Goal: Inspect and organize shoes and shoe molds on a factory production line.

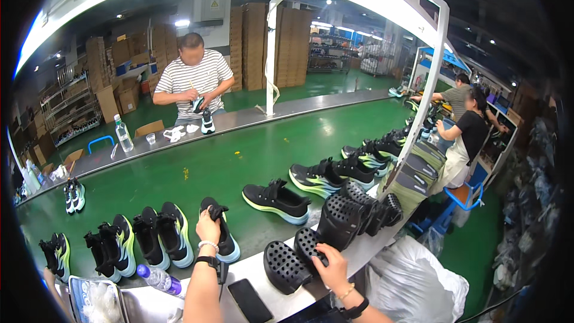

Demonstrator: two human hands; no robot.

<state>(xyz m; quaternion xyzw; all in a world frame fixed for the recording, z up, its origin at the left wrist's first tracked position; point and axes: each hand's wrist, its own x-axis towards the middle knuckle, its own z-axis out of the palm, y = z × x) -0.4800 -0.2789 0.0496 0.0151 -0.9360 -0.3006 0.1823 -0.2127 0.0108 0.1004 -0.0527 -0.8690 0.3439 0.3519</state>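
Note:
My left hand (207, 228) is closed on the upper of a black sneaker (225, 240) with a pale blue and green sole, which stands on the green belt's near edge. My right hand (330, 267) has its fingers closed at the edge of a black perforated clog (308, 243). Beside that clog, a second black clog (283, 266) lies on the white ledge, partly overlapped. More black clogs (341, 221) are bunched just beyond my right hand. A lone sneaker (277, 201) sits on the belt between my hands and the row farther right.
Several sneakers (174, 236) line the near belt edge at left. On the ledge lie a phone (250, 300) and a purple-capped bottle (160, 280). A white sack (412, 281) bulges at right. Across the belt, a person (193, 78) in stripes handles a shoe; a seated person (469, 134) works at right.

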